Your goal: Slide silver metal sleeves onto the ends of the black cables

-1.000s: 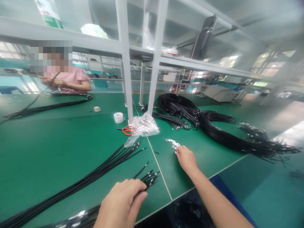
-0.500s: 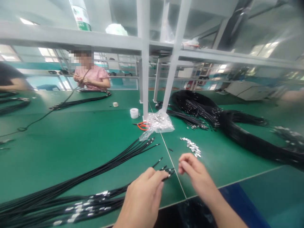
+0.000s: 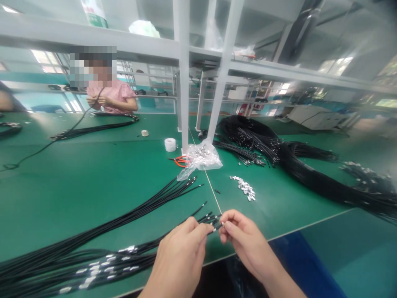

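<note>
While the left hand (image 3: 180,252) steadies a black cable end (image 3: 218,227), the right hand (image 3: 248,244) meets its tip

Left hand: closed over the cable end, leaving a short length projecting beyond the fingertips, presumably for access and support. Right hand: thumb and forefinger pinched together on a small pale piece (image 3: 222,224) at the tip; its exact form cannot be told. The opposed grips appear to serve alignment.

Beneath and beside the left forearm lies a cable bundle with silvery bands (image 3: 102,267); a second cable bundle (image 3: 105,231) runs alongside, its ends fanned, probably for separate picking. Loose metal clips (image 3: 246,189) lie just beyond the right hand, within easy reach, on the green bench top (image 3: 77,169).

Further out, a clear plastic bag (image 3: 211,159) of small metal parts sits against the white shelf posts (image 3: 184,82), with orange-handled pliers (image 3: 180,161) partly under its edge and a tape roll (image 3: 170,145) near. Bag and posts obstruct forward reach; a thick cable mass (image 3: 297,169) limits the right. Across the bench, a co-worker (image 3: 113,97) handles a cable.
</note>
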Available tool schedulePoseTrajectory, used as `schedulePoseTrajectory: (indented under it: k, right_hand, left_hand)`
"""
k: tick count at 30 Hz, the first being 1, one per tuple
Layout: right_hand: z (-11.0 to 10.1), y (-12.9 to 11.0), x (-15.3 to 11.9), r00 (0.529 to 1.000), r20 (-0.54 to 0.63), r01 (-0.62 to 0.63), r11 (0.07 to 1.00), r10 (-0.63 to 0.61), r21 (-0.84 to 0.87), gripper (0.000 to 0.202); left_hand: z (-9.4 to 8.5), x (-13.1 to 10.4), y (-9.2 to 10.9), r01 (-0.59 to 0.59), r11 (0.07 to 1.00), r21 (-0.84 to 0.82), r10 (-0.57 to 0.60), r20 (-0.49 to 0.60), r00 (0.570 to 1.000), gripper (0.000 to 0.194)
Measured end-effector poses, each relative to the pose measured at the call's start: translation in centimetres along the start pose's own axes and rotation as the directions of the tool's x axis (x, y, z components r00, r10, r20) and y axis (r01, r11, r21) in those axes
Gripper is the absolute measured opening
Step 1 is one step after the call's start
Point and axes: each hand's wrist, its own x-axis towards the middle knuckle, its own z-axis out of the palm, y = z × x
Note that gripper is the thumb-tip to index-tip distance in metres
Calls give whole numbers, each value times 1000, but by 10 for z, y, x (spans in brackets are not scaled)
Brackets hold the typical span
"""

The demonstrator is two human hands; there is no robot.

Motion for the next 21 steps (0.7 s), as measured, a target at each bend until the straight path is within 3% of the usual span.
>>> schedulePoseTrajectory:
  k: [4, 7, 13, 18, 21]
  right_hand:
    - [-1, -6, -2, 1000, -9, 18, 976, -20, -217, 12]
    - [0, -13, -3, 1000, 5, 6, 937, -5, -350, 11]
    - [19, -14, -2, 998, 17, -51, 940, 60, -338, 11]
    - [26, -5, 2, 998, 37, -34, 984, 42, -176, 14]
    - [23, -5, 1, 1000, -26, -19, 971, 13, -236, 18]
  left_hand:
    - [-3, 0, -1, 26, 1000, 8, -26, 34, 999, 37]
    - [-7, 3, -4, 15, 997, -76, -10, 61, 998, 35]
    - [-11, 8, -6, 81, 921, -381, -54, 82, 995, 27]
    - [-10, 10, -10, 90, 839, -537, -48, 91, 995, 19]
    - [-12, 17, -16, 110, 808, -578, -10, 174, 985, 16]
